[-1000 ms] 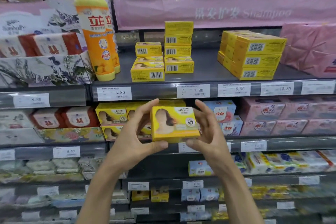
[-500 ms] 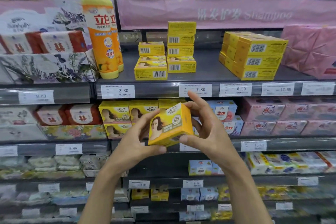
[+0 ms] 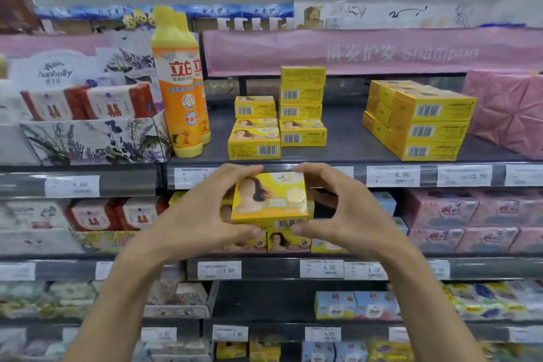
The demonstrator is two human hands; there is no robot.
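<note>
Soap box (image 3: 270, 200) looks light, stiff, glossy cardboard; my left hand (image 3: 202, 214) and right hand (image 3: 343, 211) pinch its ends, fingers clamped top and bottom.

head cam | faces shelves (image 3: 338, 160) | close | angled slightly down

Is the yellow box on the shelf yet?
No: left hand and right hand hold the yellow box in front of the shelf.

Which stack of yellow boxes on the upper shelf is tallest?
The middle stack, which is four boxes high. The left stack by the bottle is lower, and the right block is only three high.
</note>
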